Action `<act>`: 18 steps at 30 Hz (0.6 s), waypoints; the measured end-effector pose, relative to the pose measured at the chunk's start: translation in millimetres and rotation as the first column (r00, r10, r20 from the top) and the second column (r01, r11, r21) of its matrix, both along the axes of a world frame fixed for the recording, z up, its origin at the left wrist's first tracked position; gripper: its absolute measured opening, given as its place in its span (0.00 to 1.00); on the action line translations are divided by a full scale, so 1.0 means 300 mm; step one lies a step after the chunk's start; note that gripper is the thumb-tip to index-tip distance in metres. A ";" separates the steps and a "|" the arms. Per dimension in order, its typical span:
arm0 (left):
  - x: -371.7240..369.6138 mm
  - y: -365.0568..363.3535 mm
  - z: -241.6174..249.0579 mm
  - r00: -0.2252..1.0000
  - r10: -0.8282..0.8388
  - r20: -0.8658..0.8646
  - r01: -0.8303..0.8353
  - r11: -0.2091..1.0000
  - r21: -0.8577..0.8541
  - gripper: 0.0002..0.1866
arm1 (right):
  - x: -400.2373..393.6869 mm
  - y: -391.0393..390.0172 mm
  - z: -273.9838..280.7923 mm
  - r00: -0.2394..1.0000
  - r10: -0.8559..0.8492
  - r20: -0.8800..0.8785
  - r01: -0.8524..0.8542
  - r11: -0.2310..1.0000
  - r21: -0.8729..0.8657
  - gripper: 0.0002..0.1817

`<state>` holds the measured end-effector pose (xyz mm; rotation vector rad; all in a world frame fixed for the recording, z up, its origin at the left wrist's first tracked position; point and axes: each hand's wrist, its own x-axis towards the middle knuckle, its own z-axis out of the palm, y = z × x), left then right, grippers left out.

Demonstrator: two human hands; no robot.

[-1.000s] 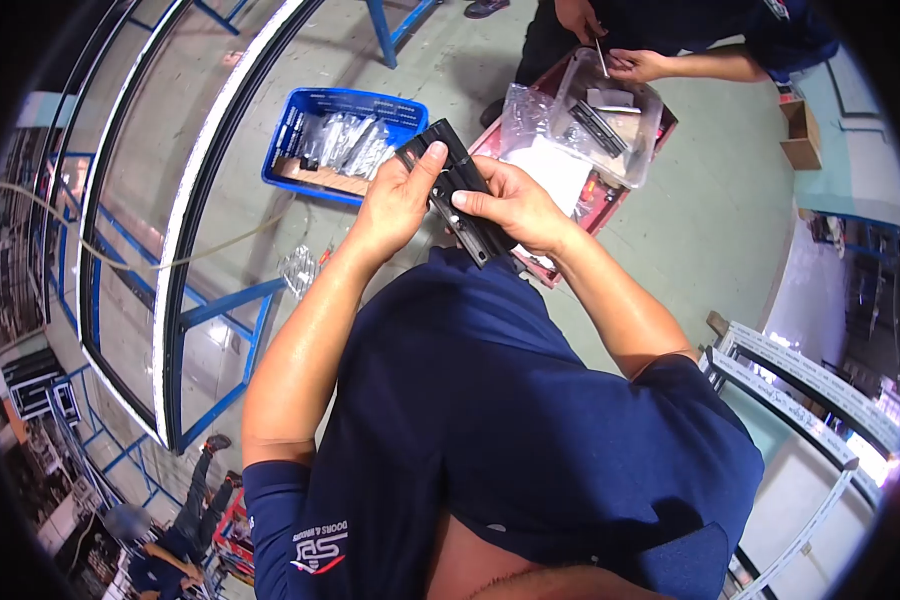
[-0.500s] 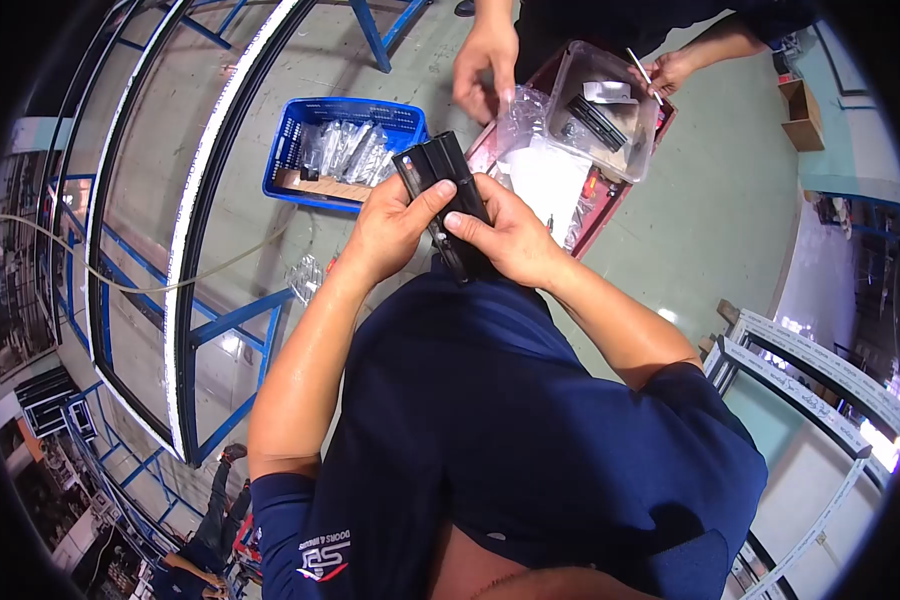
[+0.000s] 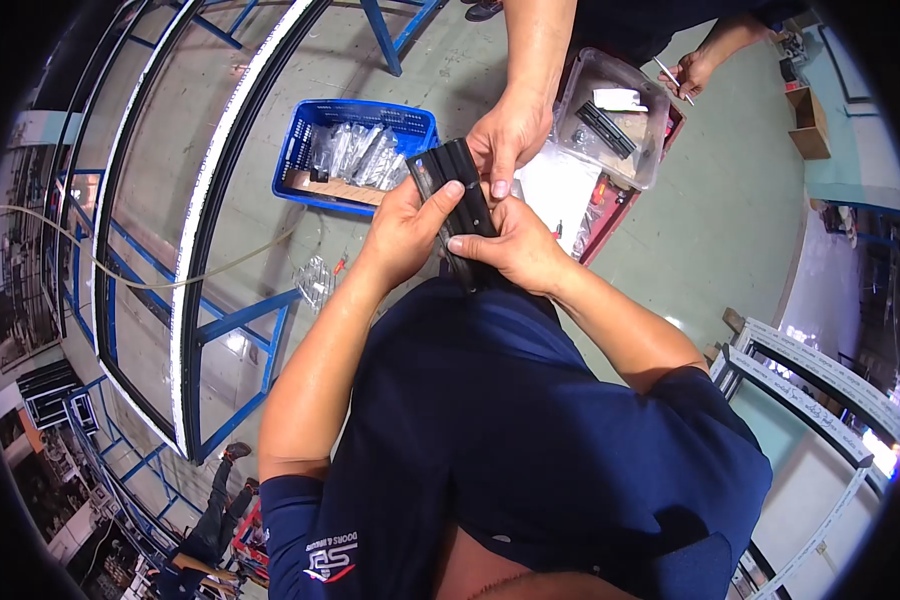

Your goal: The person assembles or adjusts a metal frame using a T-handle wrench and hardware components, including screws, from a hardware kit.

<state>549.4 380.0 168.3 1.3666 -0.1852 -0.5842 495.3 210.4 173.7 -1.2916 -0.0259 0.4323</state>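
Observation:
Both of my hands hold a black grooved metal piece (image 3: 457, 205) in front of my waist. My left hand (image 3: 402, 235) grips its left side, with the thumb across the face. On the right side, my right hand (image 3: 526, 245) is wrapped round it, thumb pressed on the lower part. A co-worker's hand (image 3: 515, 135) reaches in from the top and touches the piece's right edge, close to my right fingers. The co-worker's other hand (image 3: 692, 75) has a thin white stick-like object between its fingers.
A blue basket (image 3: 288, 178) with plastic-wrapped parts stands on the floor. A clear tub (image 3: 651, 150) with another black piece rests on a red tray (image 3: 610, 235). Tall frames (image 3: 188, 260) on blue supports stand left; more frames (image 3: 800, 395) are at right.
The co-worker's hand has moved down from beside the clear tub to the black piece. The piece has turned slightly in my hands, showing more of its face. The view has shifted a little.

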 end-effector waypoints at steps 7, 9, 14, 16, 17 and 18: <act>0.067 -0.123 -0.025 0.954 0.102 0.280 -0.151 0.976 0.159 0.19 | 0.051 -0.096 0.019 0.969 -0.105 -0.223 0.127 0.988 0.089 0.17; 0.080 -0.143 0.024 0.981 0.100 0.166 -0.136 0.965 0.225 0.21 | 0.083 -0.158 -0.001 0.978 -0.104 -0.183 0.117 0.991 0.058 0.13; 0.074 -0.139 0.036 0.959 0.193 -0.209 -0.162 0.974 0.155 0.18 | 0.186 -0.345 -0.081 0.978 -0.152 -0.145 0.158 0.987 0.032 0.19; 0.064 -0.088 -0.011 0.948 0.159 -0.276 -0.149 0.987 0.059 0.17 | 0.234 -0.415 -0.097 0.987 -0.120 -0.106 0.120 0.993 -0.001 0.21; 0.054 -0.062 -0.032 0.928 0.136 -0.346 -0.153 0.988 -0.022 0.16 | 0.262 -0.452 -0.119 0.987 -0.113 -0.112 0.111 0.994 -0.023 0.21; 0.040 -0.043 -0.037 0.930 0.130 -0.344 -0.150 0.988 -0.031 0.16 | 0.290 -0.480 -0.129 0.987 -0.105 -0.118 0.100 0.994 -0.042 0.22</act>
